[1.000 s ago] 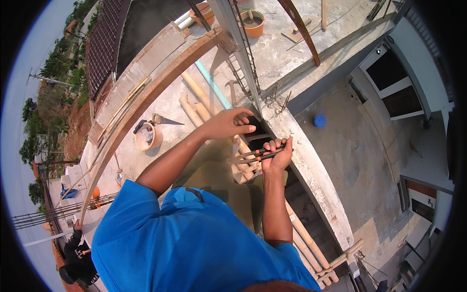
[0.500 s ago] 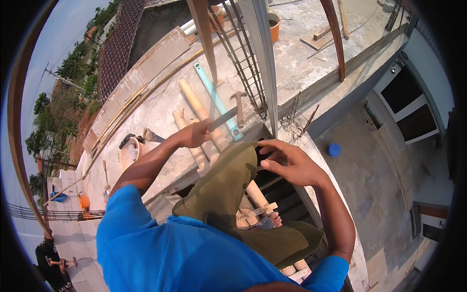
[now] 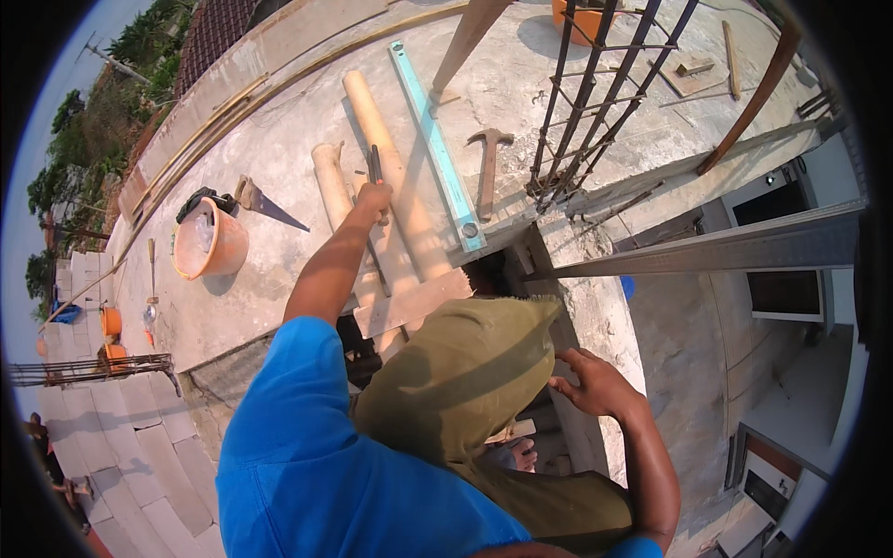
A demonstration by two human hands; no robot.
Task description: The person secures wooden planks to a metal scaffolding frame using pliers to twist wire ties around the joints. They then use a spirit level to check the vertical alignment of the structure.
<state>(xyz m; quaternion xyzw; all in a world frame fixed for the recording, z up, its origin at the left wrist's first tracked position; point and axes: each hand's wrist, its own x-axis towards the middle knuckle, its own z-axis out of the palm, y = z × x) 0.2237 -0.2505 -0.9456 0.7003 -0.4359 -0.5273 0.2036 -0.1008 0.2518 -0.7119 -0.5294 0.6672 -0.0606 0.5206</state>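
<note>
My left hand is closed around a dark, narrow tool whose exact kind I cannot make out. It is over two pale bamboo poles lying on the concrete slab. To their right lies a light-blue spirit level, and beyond it a claw hammer. My right hand is beside my bent knee in olive trousers, fingers apart and holding nothing. A short flat board crosses the poles near the opening.
An orange bucket and a handsaw sit on the slab at left. A rebar cage stands upright at right, near a long metal channel. The slab edge drops to a lower floor. Another person is partly visible at lower left.
My left hand has moved forward with the dark tool, to the bamboo poles. My right hand has lowered beside the knee. The view has shifted, and the metal channel now slants across the right.
</note>
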